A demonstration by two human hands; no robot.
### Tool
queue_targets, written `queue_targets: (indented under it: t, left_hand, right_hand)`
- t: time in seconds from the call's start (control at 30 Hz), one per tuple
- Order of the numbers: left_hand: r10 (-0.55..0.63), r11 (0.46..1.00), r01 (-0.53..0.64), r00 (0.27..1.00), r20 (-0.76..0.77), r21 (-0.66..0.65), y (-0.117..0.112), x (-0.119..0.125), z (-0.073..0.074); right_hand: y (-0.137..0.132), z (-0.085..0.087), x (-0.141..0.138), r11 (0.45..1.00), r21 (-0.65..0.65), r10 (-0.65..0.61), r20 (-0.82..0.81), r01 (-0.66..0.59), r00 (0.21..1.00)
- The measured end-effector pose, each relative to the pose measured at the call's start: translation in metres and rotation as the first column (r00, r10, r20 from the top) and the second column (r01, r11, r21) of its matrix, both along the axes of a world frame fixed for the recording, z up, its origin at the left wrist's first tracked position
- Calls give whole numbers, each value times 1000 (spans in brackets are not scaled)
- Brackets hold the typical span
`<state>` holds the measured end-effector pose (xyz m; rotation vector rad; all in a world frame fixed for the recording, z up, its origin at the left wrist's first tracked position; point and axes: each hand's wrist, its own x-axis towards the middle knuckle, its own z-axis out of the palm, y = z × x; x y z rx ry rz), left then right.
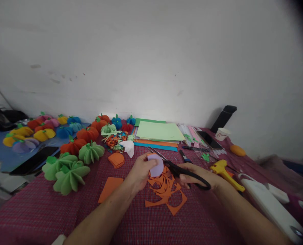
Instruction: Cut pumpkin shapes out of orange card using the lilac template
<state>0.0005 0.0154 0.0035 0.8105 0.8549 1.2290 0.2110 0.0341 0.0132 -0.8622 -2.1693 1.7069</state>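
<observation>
My left hand (143,170) pinches a pale purple paper circle (156,166), with a little orange paper showing behind its top edge. In my right hand (192,175) is a pair of black-handled scissors (177,168); the blades lie along the circle's upper right edge, pointing up and left. Curved orange paper scraps (164,189) are heaped on the cloth below the circle. Left of my left hand lie a stack of cut orange paper pieces (116,160) and an orange paper sheet (110,188), partly covered by my forearm.
Folded paper pumpkins (71,178) crowd the left side. Coloured paper sheets (158,131) are stacked at the back, beside a pile of shredded scraps (115,140). On the right are a yellow glue gun (226,175), a phone (209,140), a paper cup (222,134) and a white device (271,207).
</observation>
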Motion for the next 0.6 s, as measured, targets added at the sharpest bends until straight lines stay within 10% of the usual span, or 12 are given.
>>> queue_targets:
  t: [0.6]
  left_hand:
    - [-28, 999, 29, 999, -39, 26, 0, -1, -3]
  right_hand:
    - [-5, 24, 2, 1000, -6, -27, 70, 27, 997]
